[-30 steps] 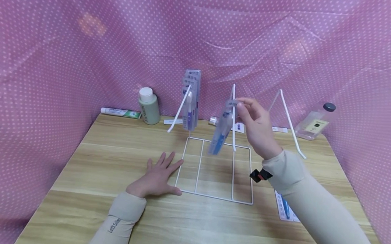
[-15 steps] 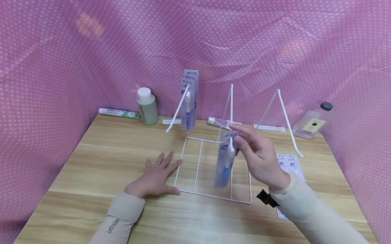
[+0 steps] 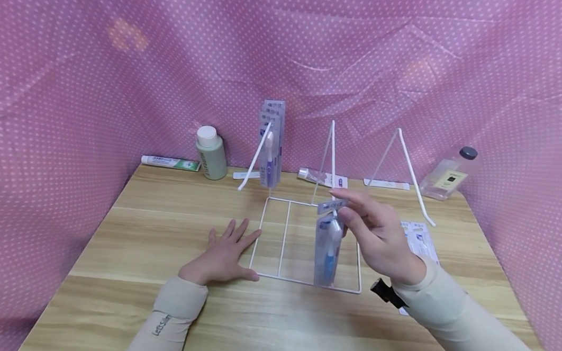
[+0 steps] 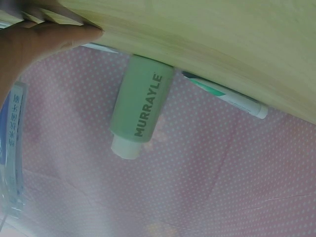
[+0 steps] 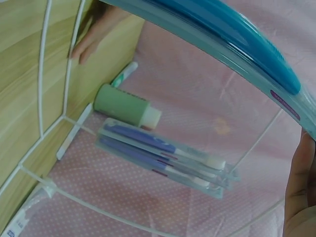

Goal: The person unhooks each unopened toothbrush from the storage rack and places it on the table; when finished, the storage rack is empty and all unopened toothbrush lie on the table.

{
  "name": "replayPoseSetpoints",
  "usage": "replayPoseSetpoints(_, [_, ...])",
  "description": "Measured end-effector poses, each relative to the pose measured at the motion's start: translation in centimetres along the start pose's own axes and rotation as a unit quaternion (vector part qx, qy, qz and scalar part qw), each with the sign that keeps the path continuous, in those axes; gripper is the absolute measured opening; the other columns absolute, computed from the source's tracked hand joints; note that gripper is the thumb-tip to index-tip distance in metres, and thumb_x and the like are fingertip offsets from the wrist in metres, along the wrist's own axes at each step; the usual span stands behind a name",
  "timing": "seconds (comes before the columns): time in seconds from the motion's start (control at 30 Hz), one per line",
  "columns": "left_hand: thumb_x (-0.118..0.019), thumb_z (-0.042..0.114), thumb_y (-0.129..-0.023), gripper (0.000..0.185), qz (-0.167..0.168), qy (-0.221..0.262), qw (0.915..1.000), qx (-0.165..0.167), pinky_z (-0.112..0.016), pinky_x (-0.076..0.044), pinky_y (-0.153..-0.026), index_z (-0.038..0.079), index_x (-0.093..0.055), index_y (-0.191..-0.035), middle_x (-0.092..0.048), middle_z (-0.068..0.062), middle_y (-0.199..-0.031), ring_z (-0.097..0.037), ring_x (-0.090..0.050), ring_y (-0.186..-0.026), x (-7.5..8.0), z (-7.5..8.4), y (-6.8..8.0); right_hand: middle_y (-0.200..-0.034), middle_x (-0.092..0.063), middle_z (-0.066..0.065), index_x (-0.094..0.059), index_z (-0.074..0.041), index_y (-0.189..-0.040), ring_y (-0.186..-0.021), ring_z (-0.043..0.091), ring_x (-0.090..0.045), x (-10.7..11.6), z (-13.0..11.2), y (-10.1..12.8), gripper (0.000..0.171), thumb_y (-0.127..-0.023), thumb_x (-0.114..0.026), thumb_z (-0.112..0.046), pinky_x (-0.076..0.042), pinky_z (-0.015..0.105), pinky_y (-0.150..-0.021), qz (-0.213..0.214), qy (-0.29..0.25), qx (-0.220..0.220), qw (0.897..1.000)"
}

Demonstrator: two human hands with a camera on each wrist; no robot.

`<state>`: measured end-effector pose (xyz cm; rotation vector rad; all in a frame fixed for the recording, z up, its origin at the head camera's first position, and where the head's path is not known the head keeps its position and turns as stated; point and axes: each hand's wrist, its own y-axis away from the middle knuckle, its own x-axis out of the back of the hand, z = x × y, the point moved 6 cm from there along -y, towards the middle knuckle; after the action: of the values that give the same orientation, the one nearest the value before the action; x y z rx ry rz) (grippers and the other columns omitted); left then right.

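Observation:
My right hand (image 3: 378, 236) pinches the top of a packaged blue toothbrush (image 3: 326, 257) near the lower front end of the middle hook (image 3: 332, 151) of a white wire rack. Whether the hook passes through the pack's hole is hidden by the fingers. In the right wrist view, the blue toothbrush (image 5: 256, 49) crosses the upper right, close to the camera. Several packaged purple toothbrushes (image 3: 269, 159) hang on the rack's left hook (image 3: 255, 161). My left hand (image 3: 221, 254) lies flat with fingers spread on the table, touching the left side of the rack's base (image 3: 283, 244).
Along the back stand a green bottle (image 3: 211, 156) and a clear bottle (image 3: 445, 179) with a dark cap. Toothpaste tubes (image 3: 169, 163) lie at the back edge. Packaged toothbrushes (image 3: 421, 238) lie right of the rack, partly behind my right arm. The right hook (image 3: 410, 161) holds nothing.
My right hand has brought the blue toothbrush pack down and forward along the middle hook, from its upper part to its lower end. The left hand has stayed in place.

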<state>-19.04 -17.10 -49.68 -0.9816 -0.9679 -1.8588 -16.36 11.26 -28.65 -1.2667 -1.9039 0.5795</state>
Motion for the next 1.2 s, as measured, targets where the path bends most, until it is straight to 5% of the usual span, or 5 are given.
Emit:
replayPoseSetpoints(0.3, [-0.082, 0.066, -0.081, 0.11, -0.003, -0.003, 1.0, -0.002, -0.086, 0.0, -0.118, 0.026, -0.03, -0.169, -0.008, -0.016, -0.179, -0.049, -0.004, -0.163, -0.1, 0.4, -0.1, -0.102, -0.079, -0.005, -0.064, 0.01, -0.132, -0.075, 0.0, -0.067, 1.3, -2.0, 2.3, 0.029, -0.108, -0.058, -0.004, -0.055, 0.017, -0.061, 0.009, -0.036, 0.014, 0.999])
replayPoseSetpoints(0.53, [-0.082, 0.064, -0.082, 0.11, -0.006, 0.002, 1.0, -0.007, -0.086, 0.001, -0.118, 0.024, -0.029, -0.17, -0.007, -0.018, -0.179, -0.051, -0.003, -0.163, 0.0, 0.6, 0.0, -0.089, -0.078, -0.01, -0.06, 0.007, -0.125, -0.058, 0.004, -0.061, 3.4, 0.6, 8.6, 0.029, -0.098, -0.055, 0.018, -0.05, 0.023, -0.048, -0.023, 0.019, -0.154, 0.988])
replayPoseSetpoints(0.67, [-0.082, 0.064, -0.082, 0.11, -0.005, 0.008, 0.9999, -0.004, -0.086, 0.002, -0.118, 0.023, -0.029, -0.17, -0.006, -0.018, -0.178, -0.051, -0.002, -0.162, 0.0, 0.4, 0.1, -0.085, -0.078, -0.01, -0.061, 0.002, -0.132, -0.056, 0.009, -0.063, 7.4, 4.8, 11.8, 0.028, -0.104, -0.057, 0.006, -0.052, 0.028, -0.049, -0.013, 0.072, -0.287, 0.955])
replayPoseSetpoints(0.9, [-0.08, 0.069, -0.081, 0.112, -0.002, -0.001, 1.0, 0.006, -0.086, 0.001, -0.118, 0.026, -0.027, -0.17, -0.005, -0.017, -0.179, -0.05, -0.002, -0.163, -0.2, -0.3, 0.1, -0.083, -0.072, -0.023, -0.051, -0.005, -0.154, -0.066, 0.01, -0.069, 19.3, 12.3, 14.8, 0.053, -0.11, -0.058, -0.035, -0.06, 0.03, -0.06, 0.03, 0.158, -0.484, 0.86])
replayPoseSetpoints(1.2, [-0.08, 0.069, -0.081, 0.112, -0.002, -0.003, 1.0, 0.002, -0.086, 0.002, -0.118, 0.027, -0.027, -0.17, -0.005, -0.016, -0.179, -0.05, -0.002, -0.163, -0.2, -0.1, 0.1, -0.086, -0.062, -0.033, -0.026, 0.011, -0.161, -0.074, 0.001, -0.066, 28.2, 16.2, 16.9, 0.061, -0.114, -0.043, -0.024, -0.061, 0.026, -0.066, 0.002, 0.182, -0.537, 0.824])
